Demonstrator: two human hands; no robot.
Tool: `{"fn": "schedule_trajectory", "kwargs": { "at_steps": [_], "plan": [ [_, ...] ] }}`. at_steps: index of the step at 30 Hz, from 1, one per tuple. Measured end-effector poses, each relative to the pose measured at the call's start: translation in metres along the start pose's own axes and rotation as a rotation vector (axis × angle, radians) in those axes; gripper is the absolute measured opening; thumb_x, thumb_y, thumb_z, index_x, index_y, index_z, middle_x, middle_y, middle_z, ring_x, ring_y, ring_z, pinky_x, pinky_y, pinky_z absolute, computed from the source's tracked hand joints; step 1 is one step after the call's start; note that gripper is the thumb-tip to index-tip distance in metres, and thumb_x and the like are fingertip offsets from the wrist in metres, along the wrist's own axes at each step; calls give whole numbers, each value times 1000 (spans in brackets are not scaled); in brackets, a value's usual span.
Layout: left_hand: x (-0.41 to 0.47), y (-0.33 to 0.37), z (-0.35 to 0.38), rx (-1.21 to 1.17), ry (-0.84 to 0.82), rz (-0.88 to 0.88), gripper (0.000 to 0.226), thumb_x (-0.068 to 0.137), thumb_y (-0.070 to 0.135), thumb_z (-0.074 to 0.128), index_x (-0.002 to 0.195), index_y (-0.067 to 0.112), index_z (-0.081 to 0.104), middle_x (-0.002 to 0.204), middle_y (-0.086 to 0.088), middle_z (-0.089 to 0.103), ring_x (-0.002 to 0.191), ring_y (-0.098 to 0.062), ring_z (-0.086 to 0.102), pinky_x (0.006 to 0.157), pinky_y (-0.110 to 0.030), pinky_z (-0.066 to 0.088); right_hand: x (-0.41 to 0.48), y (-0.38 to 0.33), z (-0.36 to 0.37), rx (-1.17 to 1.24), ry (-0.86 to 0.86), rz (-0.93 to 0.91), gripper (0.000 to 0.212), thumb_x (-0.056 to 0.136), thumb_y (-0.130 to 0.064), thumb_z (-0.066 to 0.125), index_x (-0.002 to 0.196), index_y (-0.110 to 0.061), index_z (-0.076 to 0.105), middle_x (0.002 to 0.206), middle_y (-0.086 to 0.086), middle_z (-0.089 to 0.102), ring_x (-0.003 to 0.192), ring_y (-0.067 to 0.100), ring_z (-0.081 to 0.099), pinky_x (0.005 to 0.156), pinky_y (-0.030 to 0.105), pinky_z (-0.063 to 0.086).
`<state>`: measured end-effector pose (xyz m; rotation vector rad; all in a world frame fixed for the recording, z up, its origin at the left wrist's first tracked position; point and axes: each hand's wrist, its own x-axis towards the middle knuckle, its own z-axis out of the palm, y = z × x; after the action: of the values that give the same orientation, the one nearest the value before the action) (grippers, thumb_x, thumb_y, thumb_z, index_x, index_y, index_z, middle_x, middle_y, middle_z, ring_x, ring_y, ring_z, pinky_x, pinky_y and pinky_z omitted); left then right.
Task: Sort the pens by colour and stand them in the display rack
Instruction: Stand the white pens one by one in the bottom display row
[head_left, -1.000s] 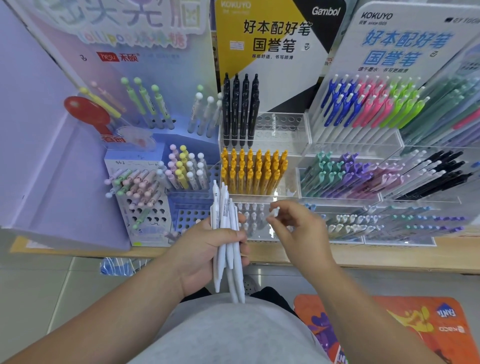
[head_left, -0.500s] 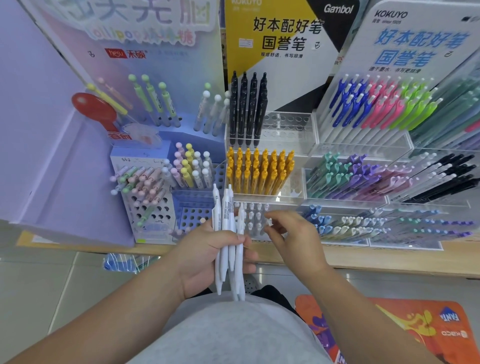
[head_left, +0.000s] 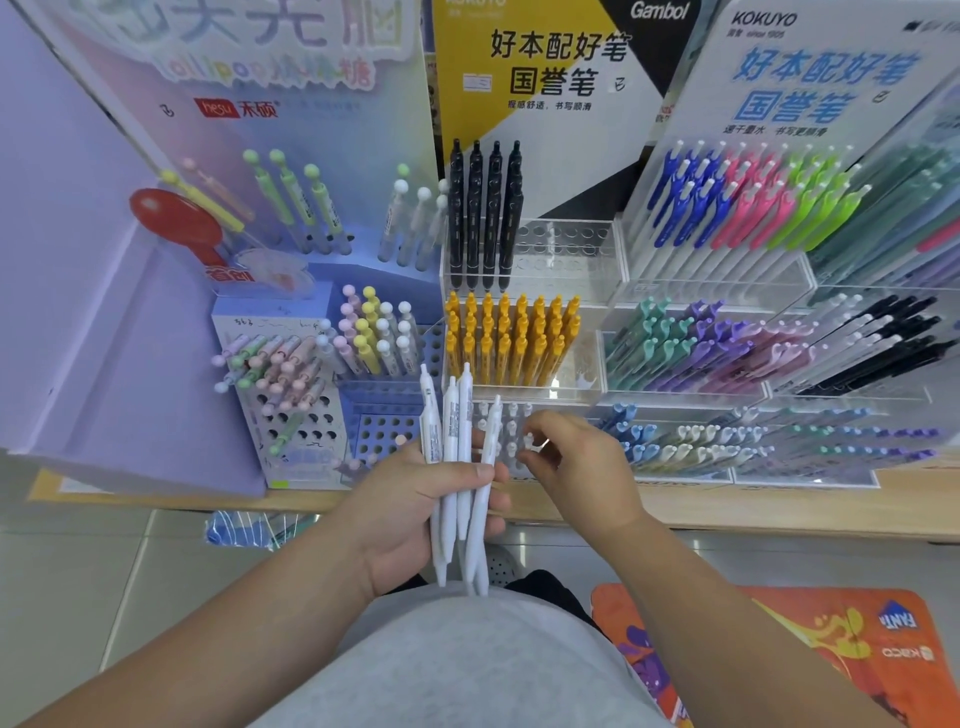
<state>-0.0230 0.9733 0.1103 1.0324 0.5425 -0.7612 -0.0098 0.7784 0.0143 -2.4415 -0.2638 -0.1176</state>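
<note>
White pens (head_left: 457, 467) stand bundled in the left hand (head_left: 410, 499), fingers clamped round them, at nine o'clock of the right hand (head_left: 582, 462). Its curled fingertips meet over the clear rack (head_left: 511, 470), perhaps pinching a pen. Each should drop upright into one free hole.

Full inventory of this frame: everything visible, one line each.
held white pens: at least four, white, fanned in the left hand
front-tier white pens: several, white, lowest tier of the clear rack
orange pens: many, orange, middle tier
black pens: four, black, top tier, beside empty holes
clear rack: one, transparent, centre of the shelf
clip pens: many, blue, pink and green, rack at back right
ball-top pens: many, pastel, blue holder at left
shelf: one, wood, under the racks
mat: one, orange, floor at lower right
left hand: grips the held white pens
right hand: appears to pinch one front-tier pen's top
</note>
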Motion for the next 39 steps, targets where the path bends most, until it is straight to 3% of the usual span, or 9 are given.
{"fn": "schedule_trajectory", "kwargs": {
  "at_steps": [6, 13, 18, 23, 27, 30, 34, 37, 39],
  "plan": [
    [3, 2, -3, -15, 16, 26, 48, 71, 1, 69, 118, -3, 59, 88, -18, 72, 68, -25, 69, 59, -36, 58, 0, 5, 1, 53, 18, -20, 26, 75, -8, 82, 96, -15, 68, 81, -1, 64, 67, 7, 50, 63, 26, 50],
    [1, -1, -3, -27, -35, 24, 47, 72, -1, 68, 117, -3, 59, 87, -22, 69, 73, -31, 69, 72, -43, 61, -6, 6, 5, -42, 2, -37, 29, 73, -8, 83, 96, -17, 67, 76, -1, 64, 61, 19, 62, 53, 31, 53],
    [0, -1, -1, 20, -18, 0, 44, 71, 3, 70, 113, -5, 60, 92, -21, 73, 70, -27, 71, 64, -43, 61, -8, -9, -4, 3, -29, 95, 31, 80, -17, 76, 104, -20, 57, 77, -11, 47, 59, 3, 47, 55, 26, 41],
    [3, 0, 2, 28, -28, -4, 35, 76, 0, 67, 111, 0, 62, 90, -19, 73, 67, -24, 69, 59, -37, 58, 10, -51, -45, 763, 35, 474, 12, 89, -21, 71, 96, -15, 63, 70, 1, 59, 58, 11, 54, 55, 25, 46],
    [6, 1, 8, 63, -44, 3, 41, 71, 1, 71, 111, 2, 62, 89, -18, 72, 69, -25, 68, 57, -34, 56, 20, -69, -62, 862, -137, 517, 11, 85, -14, 75, 90, -6, 69, 64, 1, 64, 53, 9, 57, 49, 19, 44],
    [8, 2, 10, 68, -54, 4, 43, 70, 4, 72, 112, 2, 63, 91, -19, 72, 70, -24, 67, 58, -34, 55, 23, -67, -67, 969, -201, 595, 8, 87, -10, 72, 90, -4, 67, 68, 5, 66, 56, 14, 58, 50, 24, 42],
    [10, 2, 8, 29, -39, -2, 37, 72, 4, 72, 108, 5, 65, 89, -18, 71, 72, -25, 67, 58, -36, 56, 29, -52, -88, 1045, -35, 603, 4, 88, -7, 68, 91, -5, 67, 77, 10, 70, 64, 19, 65, 54, 25, 50],
    [9, 2, 7, 19, -15, 9, 41, 70, 6, 73, 111, 7, 66, 85, -13, 70, 67, -22, 65, 58, -36, 55, 31, -36, -104, 884, 169, 528, 2, 91, -8, 66, 92, -6, 66, 77, 11, 71, 67, 22, 68, 58, 26, 54],
    [9, 3, 7, 2, -26, 11, 39, 72, 6, 72, 110, 8, 66, 81, -12, 67, 63, -21, 62, 58, -36, 54, 31, -26, -106, 739, 204, 474, 4, 90, -10, 68, 93, -8, 66, 79, 11, 70, 70, 23, 70, 62, 30, 56]
  ]
}}
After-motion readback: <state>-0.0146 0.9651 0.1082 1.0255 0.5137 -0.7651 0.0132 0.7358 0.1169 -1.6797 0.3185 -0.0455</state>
